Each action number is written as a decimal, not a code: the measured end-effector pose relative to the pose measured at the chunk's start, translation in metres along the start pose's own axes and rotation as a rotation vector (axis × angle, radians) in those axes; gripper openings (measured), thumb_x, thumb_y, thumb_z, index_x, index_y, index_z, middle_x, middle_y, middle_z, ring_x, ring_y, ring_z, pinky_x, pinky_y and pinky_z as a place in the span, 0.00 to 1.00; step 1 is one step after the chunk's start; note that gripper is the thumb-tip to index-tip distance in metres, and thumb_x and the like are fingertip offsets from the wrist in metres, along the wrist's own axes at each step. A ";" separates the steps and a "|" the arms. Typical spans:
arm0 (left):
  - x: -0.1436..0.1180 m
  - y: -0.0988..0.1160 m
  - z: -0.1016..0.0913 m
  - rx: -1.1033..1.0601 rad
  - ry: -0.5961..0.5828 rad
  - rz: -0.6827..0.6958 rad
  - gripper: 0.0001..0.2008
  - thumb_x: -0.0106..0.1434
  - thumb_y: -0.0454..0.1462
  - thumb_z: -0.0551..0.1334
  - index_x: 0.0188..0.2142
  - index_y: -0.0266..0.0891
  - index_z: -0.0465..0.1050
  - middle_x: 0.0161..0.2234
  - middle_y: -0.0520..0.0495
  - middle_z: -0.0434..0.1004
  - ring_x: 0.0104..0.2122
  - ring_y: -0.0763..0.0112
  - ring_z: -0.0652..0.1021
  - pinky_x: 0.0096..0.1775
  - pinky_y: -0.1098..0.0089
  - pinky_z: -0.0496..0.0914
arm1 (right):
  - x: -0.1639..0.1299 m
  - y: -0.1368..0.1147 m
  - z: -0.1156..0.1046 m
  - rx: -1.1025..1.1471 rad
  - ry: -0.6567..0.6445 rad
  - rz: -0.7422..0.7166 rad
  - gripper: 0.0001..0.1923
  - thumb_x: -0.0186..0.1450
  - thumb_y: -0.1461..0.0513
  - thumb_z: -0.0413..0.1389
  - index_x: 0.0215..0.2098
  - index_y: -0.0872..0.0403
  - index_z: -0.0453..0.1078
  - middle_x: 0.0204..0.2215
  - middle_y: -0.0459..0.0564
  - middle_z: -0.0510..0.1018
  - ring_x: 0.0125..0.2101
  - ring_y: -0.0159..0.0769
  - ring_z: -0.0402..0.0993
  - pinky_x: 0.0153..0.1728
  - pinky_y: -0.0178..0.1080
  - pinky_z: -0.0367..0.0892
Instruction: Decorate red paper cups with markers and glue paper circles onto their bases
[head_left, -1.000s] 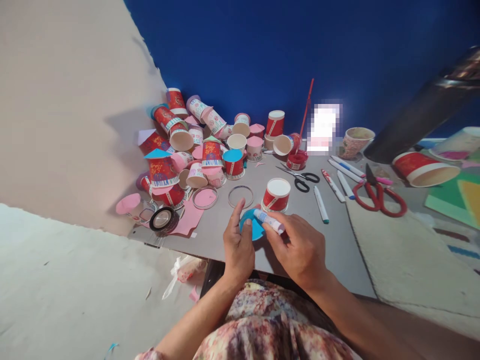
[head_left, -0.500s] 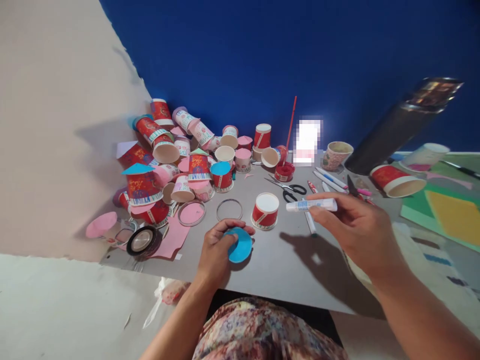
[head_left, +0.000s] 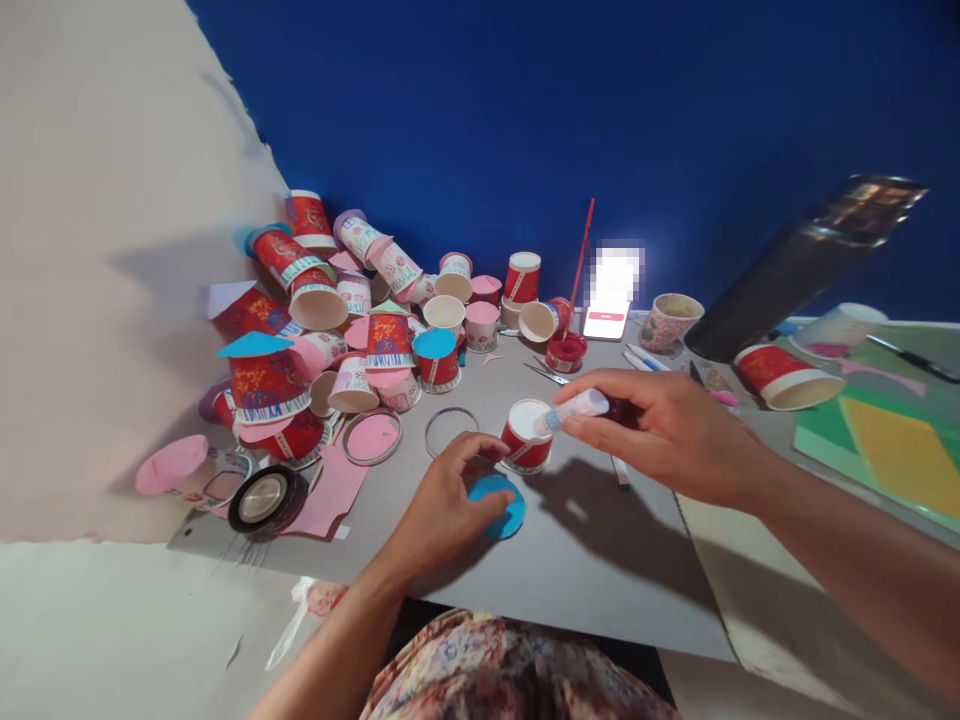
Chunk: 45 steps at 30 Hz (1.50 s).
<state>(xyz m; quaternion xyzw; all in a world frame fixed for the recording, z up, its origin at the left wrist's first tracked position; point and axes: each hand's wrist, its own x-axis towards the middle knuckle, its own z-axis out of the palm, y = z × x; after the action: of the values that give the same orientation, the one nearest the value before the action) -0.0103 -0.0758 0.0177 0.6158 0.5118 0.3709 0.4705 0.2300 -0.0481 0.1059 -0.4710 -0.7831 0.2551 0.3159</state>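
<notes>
My left hand [head_left: 442, 505] rests on a blue paper disc [head_left: 504, 507] that lies flat on the grey board [head_left: 592, 580], fingers pressing its left part. My right hand [head_left: 660, 430] holds a small white glue tube [head_left: 574, 408] pointed left, its tip over the white bottom of an upturned red paper cup [head_left: 525, 437]. The cup stands just beyond the blue disc.
A heap of decorated red and pink paper cups [head_left: 352, 310] fills the back left. A tape roll [head_left: 266, 497], pink paper [head_left: 330, 490] and two rings [head_left: 448, 430] lie left. A red paint pot with brush [head_left: 566, 350], a lit phone [head_left: 606, 322], markers, a dark cylinder [head_left: 795, 275] and coloured sheets [head_left: 892, 450] are right.
My right hand has brought the glue tube back left from over the markers to above the upturned red cup. My left hand has laid the blue disc flat on the board.
</notes>
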 end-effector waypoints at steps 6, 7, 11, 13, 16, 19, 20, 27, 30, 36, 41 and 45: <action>0.017 0.006 0.004 -0.038 0.117 0.026 0.39 0.50 0.40 0.78 0.61 0.42 0.70 0.62 0.37 0.73 0.55 0.53 0.79 0.58 0.55 0.73 | 0.027 -0.011 0.009 -0.091 -0.178 -0.162 0.07 0.68 0.60 0.59 0.38 0.50 0.81 0.24 0.41 0.79 0.21 0.29 0.67 0.25 0.35 0.58; 0.022 0.006 0.008 -0.052 0.096 0.037 0.41 0.49 0.38 0.78 0.62 0.42 0.69 0.63 0.36 0.73 0.57 0.51 0.78 0.59 0.54 0.72 | 0.030 -0.012 0.011 -0.126 -0.206 -0.185 0.07 0.67 0.61 0.59 0.38 0.50 0.81 0.24 0.41 0.80 0.22 0.29 0.68 0.25 0.35 0.57; 0.041 0.003 0.021 -0.125 -0.015 0.077 0.42 0.49 0.33 0.76 0.64 0.41 0.67 0.57 0.36 0.79 0.53 0.50 0.81 0.54 0.55 0.75 | 0.043 -0.010 0.019 -0.302 -0.216 -0.247 0.06 0.66 0.63 0.59 0.35 0.52 0.79 0.24 0.43 0.79 0.24 0.31 0.67 0.26 0.35 0.54; 0.046 0.000 0.025 -0.108 -0.019 0.077 0.45 0.51 0.33 0.75 0.67 0.41 0.62 0.55 0.37 0.81 0.52 0.51 0.81 0.54 0.55 0.74 | 0.052 -0.007 0.021 -0.376 -0.171 -0.244 0.06 0.66 0.62 0.59 0.32 0.53 0.78 0.24 0.45 0.77 0.24 0.32 0.65 0.26 0.36 0.52; 0.047 -0.005 0.027 -0.053 0.009 0.046 0.50 0.52 0.34 0.74 0.70 0.41 0.54 0.54 0.37 0.82 0.53 0.51 0.81 0.56 0.53 0.72 | 0.066 0.005 0.018 -0.367 -0.143 -0.179 0.09 0.67 0.60 0.58 0.29 0.53 0.76 0.22 0.44 0.74 0.23 0.31 0.63 0.25 0.36 0.52; 0.047 -0.008 0.028 -0.028 0.013 0.036 0.50 0.53 0.33 0.73 0.71 0.40 0.52 0.55 0.37 0.81 0.54 0.53 0.80 0.59 0.52 0.69 | 0.071 0.021 0.008 -0.303 -0.129 -0.066 0.11 0.67 0.60 0.56 0.27 0.53 0.75 0.21 0.44 0.75 0.22 0.31 0.65 0.24 0.36 0.54; 0.047 -0.009 0.028 -0.029 0.007 0.044 0.49 0.53 0.33 0.72 0.71 0.40 0.53 0.56 0.38 0.81 0.55 0.54 0.80 0.60 0.52 0.69 | 0.069 0.026 0.004 -0.289 -0.117 -0.039 0.12 0.67 0.60 0.55 0.27 0.53 0.75 0.22 0.44 0.75 0.22 0.32 0.66 0.24 0.36 0.55; 0.050 -0.013 0.030 -0.020 -0.004 0.065 0.46 0.52 0.32 0.71 0.69 0.39 0.57 0.57 0.37 0.80 0.55 0.53 0.79 0.60 0.52 0.69 | 0.018 0.027 -0.005 -0.218 0.016 0.000 0.12 0.69 0.58 0.55 0.30 0.50 0.77 0.17 0.40 0.73 0.16 0.30 0.64 0.20 0.35 0.56; 0.050 -0.013 0.031 -0.036 -0.019 0.065 0.45 0.53 0.32 0.71 0.68 0.38 0.58 0.57 0.36 0.80 0.56 0.53 0.79 0.60 0.53 0.69 | -0.002 0.021 0.001 -0.208 0.026 -0.021 0.11 0.70 0.56 0.56 0.34 0.50 0.78 0.14 0.38 0.70 0.14 0.29 0.61 0.18 0.35 0.54; 0.050 -0.006 0.028 0.041 -0.020 0.141 0.27 0.56 0.36 0.72 0.56 0.39 0.74 0.48 0.41 0.84 0.44 0.58 0.82 0.47 0.61 0.74 | 0.001 0.011 0.016 -0.203 0.027 -0.202 0.08 0.70 0.59 0.56 0.38 0.51 0.77 0.25 0.44 0.80 0.22 0.30 0.70 0.25 0.35 0.60; 0.050 -0.006 0.027 0.081 -0.043 0.160 0.23 0.56 0.34 0.70 0.52 0.41 0.76 0.41 0.48 0.85 0.37 0.63 0.81 0.40 0.66 0.74 | 0.031 0.004 0.024 -0.272 -0.026 -0.212 0.07 0.69 0.60 0.57 0.35 0.52 0.76 0.26 0.44 0.80 0.25 0.32 0.70 0.28 0.36 0.58; 0.051 -0.007 0.026 0.100 -0.042 0.187 0.23 0.56 0.33 0.69 0.53 0.40 0.77 0.43 0.46 0.85 0.38 0.62 0.81 0.40 0.66 0.73 | 0.038 0.002 0.020 -0.393 -0.147 -0.321 0.07 0.67 0.63 0.57 0.32 0.52 0.76 0.23 0.44 0.77 0.24 0.32 0.67 0.28 0.37 0.54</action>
<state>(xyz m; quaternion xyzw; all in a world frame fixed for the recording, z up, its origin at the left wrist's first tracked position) 0.0224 -0.0312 0.0020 0.6911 0.4598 0.3743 0.4133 0.2025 -0.0152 0.1008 -0.3732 -0.9032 0.0783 0.1971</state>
